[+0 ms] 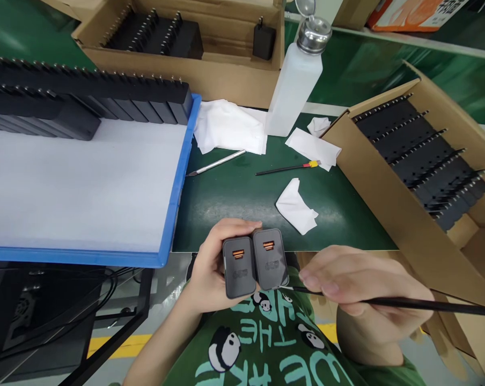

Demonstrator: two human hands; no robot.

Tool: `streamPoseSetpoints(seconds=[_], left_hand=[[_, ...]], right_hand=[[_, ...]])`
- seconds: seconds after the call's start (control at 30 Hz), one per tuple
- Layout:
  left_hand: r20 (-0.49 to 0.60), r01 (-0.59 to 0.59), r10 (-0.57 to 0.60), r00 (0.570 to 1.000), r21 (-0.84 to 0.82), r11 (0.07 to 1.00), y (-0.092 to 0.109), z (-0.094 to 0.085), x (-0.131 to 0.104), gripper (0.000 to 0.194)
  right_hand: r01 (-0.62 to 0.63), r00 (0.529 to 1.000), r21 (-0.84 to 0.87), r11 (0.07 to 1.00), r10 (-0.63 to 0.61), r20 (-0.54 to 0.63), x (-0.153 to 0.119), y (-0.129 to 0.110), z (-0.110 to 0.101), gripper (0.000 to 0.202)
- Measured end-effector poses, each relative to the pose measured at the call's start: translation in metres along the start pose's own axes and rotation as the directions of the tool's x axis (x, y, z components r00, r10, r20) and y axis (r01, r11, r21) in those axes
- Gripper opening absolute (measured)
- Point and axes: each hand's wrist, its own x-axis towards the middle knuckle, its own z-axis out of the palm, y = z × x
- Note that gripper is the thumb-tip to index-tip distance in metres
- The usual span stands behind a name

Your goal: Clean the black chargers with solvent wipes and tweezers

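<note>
My left hand (211,260) is wrapped around two dark grey charger plugs, a left charger (239,268) and a right charger (270,260), side by side. Each has an orange-lined USB port on the face turned up to me. Between its fingertips my right hand (363,279) pinches a thin black-handled tool (435,305). That tool's fine pale tip reaches the lower right corner of the right charger; whether it touches is too small to tell. Behind the chargers, a crumpled white wipe (296,206) lies on the green tabletop (230,198).
Left stands a blue-rimmed tray (172,198) with rows of chargers. Cardboard boxes of chargers stand at the back (178,69) and right (387,182). Between them are a white dispenser bottle (294,86), folded wipes (230,126), a craft knife (222,162) and a yellow-tipped black stick (286,169).
</note>
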Motion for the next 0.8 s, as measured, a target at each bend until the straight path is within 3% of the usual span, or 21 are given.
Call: streamPoseSetpoints(seconds=[0.5,0.8], left_hand=[[-0.006,0.013,-0.013,1.000,-0.033,0.999,-0.002,-0.003,-0.002,0.063],[-0.017,0.015,-0.016,1.000,-0.031,0.999,-0.002,-0.001,-0.001,0.061]], right_hand=[[0.012,0.996,0.148,0.989,0.002,-0.090,0.005,0.013,0.012,0.024],[0.009,0.997,0.168,0.986,0.004,-0.077,0.007,0.018,0.018,0.025]])
